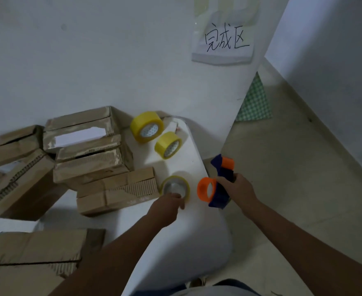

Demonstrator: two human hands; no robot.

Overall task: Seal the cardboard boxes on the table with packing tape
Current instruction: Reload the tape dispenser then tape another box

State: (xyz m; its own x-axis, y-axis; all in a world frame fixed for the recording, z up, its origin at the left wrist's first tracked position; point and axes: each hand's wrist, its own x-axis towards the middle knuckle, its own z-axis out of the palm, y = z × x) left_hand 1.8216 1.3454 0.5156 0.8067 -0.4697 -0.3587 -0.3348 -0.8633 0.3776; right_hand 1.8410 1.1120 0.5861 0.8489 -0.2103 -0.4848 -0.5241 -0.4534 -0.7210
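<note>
Several worn cardboard boxes crowd the left half of the white table. A flat yellowish tape roll lies near the table's right edge, and my left hand has its fingertips on the roll's near rim. My right hand holds a blue and orange tape dispenser in the air just off the table's right edge. Its orange spool carries no tape. Two yellow tape rolls stand on edge farther back.
A paper sign with handwriting is taped to the white wall behind the table. A tan floor lies to the right, with a green checked cloth by the wall. Another cardboard box sits at the near left corner.
</note>
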